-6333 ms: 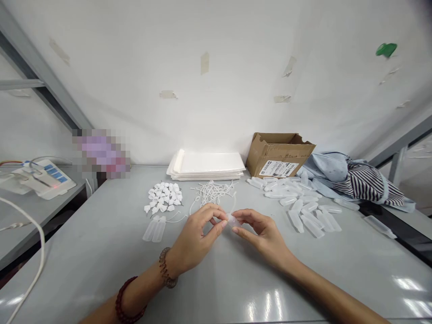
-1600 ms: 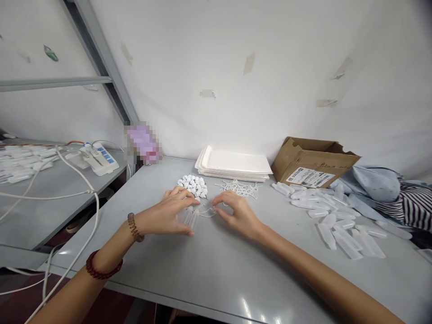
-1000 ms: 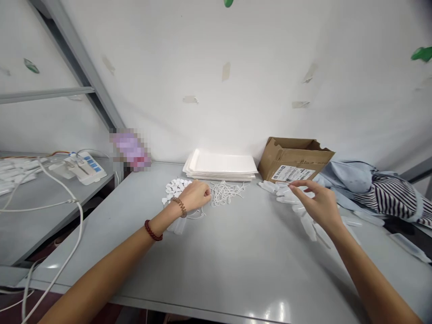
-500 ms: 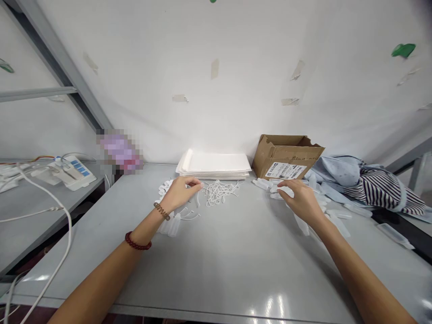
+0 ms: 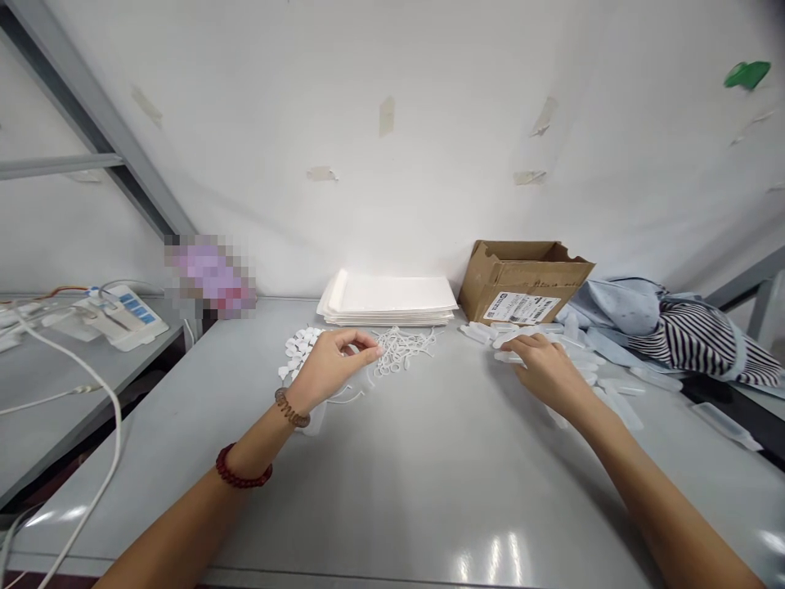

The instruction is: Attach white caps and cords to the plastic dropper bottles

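Translucent plastic tubes (image 5: 626, 411) lie heaped under the right hand (image 5: 548, 372), which covers several, its fingers bent down (whether they grip one, I cannot tell). The left hand (image 5: 334, 364) narrows to a near-pinch beside tangled white cords (image 5: 405, 348), possibly on one, partly hiding white pieces (image 5: 299, 348) and another tube (image 5: 315, 419).

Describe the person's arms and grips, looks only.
Left grip and right grip are bare: no gloves. No sleeves in view. Left arm wears a brown, plastic-looking spiral band at the wrist and, farther up, a dark-red, beaded-looking bracelet. Right arm shows nothing worn.
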A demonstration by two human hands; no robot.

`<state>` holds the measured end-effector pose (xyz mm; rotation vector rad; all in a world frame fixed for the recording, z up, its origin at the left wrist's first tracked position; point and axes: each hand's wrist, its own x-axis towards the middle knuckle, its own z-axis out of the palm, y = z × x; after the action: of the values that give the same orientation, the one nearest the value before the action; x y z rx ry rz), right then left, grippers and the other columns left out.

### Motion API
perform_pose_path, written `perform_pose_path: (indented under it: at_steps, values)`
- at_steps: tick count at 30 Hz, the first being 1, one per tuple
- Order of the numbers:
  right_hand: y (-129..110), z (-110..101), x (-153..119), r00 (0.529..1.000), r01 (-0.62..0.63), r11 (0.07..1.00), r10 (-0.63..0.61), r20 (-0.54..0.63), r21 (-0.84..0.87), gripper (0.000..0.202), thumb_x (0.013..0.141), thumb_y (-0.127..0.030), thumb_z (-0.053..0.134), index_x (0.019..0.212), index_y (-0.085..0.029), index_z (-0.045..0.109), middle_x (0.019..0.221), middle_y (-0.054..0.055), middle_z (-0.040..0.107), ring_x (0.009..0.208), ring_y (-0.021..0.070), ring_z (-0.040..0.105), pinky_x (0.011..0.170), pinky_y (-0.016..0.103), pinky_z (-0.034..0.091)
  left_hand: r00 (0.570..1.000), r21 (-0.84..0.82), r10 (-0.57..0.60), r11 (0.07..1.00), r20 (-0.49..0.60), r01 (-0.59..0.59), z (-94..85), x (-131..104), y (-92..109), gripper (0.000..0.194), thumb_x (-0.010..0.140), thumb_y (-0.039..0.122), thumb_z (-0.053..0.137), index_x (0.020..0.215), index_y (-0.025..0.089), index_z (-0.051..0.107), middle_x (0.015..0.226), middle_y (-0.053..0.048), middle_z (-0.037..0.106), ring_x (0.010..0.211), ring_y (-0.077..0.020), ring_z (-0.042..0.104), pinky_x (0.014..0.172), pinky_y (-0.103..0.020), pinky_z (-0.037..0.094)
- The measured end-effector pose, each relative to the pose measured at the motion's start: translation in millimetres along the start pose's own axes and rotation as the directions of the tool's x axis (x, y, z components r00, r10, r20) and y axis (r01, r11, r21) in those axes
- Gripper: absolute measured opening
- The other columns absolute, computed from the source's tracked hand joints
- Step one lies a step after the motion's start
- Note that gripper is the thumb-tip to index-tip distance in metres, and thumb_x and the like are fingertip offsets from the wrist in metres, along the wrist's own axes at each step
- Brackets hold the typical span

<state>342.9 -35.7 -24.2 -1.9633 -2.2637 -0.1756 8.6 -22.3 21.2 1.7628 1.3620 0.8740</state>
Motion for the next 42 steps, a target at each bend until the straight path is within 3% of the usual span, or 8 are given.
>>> perform_pose_path:
  at_steps: [5,11,18,24,32,37,42]
  values:
    - [-2,3,0,1.0,0.02,1.0,-0.02,0.023,-0.014,0.037,0.073,-0.001,0.043,0.098,-0.016,0.066,0.104,0.01,0.07,0.097,0.0293,0.058,0.073,0.039,0.043,0.997,-0.08,-0.025,0.996,0.074,0.031,2.0,-5,3,0.019,0.075,0.038,0.065,0.071,0.019,0.067,0.072,0.001,0.067,0.062,-0.0113,0.056,0.055,-0.021,0.042]
    - [-10,2,0,0.996,0.087,0.993,-0.085,-0.027,0.084,0.029,0.078,-0.012,0.048,0.101,-0.018,0.064,0.106,0.011,0.068,0.102,0.0281,0.059,0.079,0.041,0.048,0.996,-0.062,-0.029,0.997,0.082,0.035,3.3,-7,4,0.024,0.074,0.042,0.065,0.07,0.019,0.066,0.073,-0.001,0.068,0.061,-0.0133,0.056,0.053,-0.023,0.042]
    - [-67,-10,-17,0.942,0.31,0.858,-0.219,-0.254,0.409,0.019,0.087,-0.021,0.048,0.103,-0.021,0.058,0.1,0.008,0.068,0.091,0.0245,0.065,0.078,0.04,0.053,0.99,-0.097,-0.018,0.995,0.14,0.032,9.2,-12,10,0.026,0.075,0.043,0.065,0.069,0.018,0.065,0.071,-0.001,0.066,0.061,-0.0129,0.055,0.056,-0.025,0.043]
    - [-106,-14,-34,0.923,0.377,0.741,-0.249,-0.294,0.556,0.021,0.088,-0.018,0.049,0.109,-0.021,0.052,0.099,0.007,0.068,0.09,0.0204,0.066,0.076,0.034,0.055,0.958,-0.232,-0.003,0.97,0.286,0.072,17.8,-19,13,0.021,0.079,0.038,0.061,0.075,0.019,0.068,0.078,-0.002,0.07,0.078,-0.0164,0.063,0.074,-0.028,0.047]
    - [-114,-9,-38,0.903,0.416,0.683,-0.236,-0.359,0.6,0.024,0.088,-0.019,0.05,0.111,-0.023,0.052,0.099,0.007,0.068,0.089,0.0199,0.067,0.076,0.033,0.057,0.915,-0.319,-0.103,0.917,0.391,0.24,29.0,-22,6,0.023,0.077,0.04,0.064,0.075,0.018,0.068,0.072,-0.002,0.068,0.074,-0.0161,0.058,0.076,-0.029,0.045]
    - [-117,-9,-40,0.894,0.438,0.67,-0.257,-0.366,0.599,0.025,0.088,-0.018,0.05,0.112,-0.024,0.052,0.099,0.007,0.069,0.09,0.02,0.068,0.075,0.033,0.057,0.862,-0.407,-0.146,0.835,0.485,0.37,31.9,-23,6,0.027,0.075,0.042,0.066,0.072,0.016,0.066,0.069,-0.002,0.064,0.069,-0.0145,0.055,0.075,-0.03,0.044]
    - [-118,-6,-42,0.879,0.464,0.651,-0.257,-0.401,0.601,0.03,0.088,-0.017,0.051,0.116,-0.024,0.051,0.1,0.007,0.069,0.089,0.0197,0.067,0.075,0.033,0.057,0.838,-0.397,-0.176,0.818,0.516,0.416,34.0,-24,11,0.033,0.07,0.049,0.069,0.066,0.016,0.062,0.066,-0.001,0.06,0.066,-0.014,0.053,0.072,-0.03,0.044]
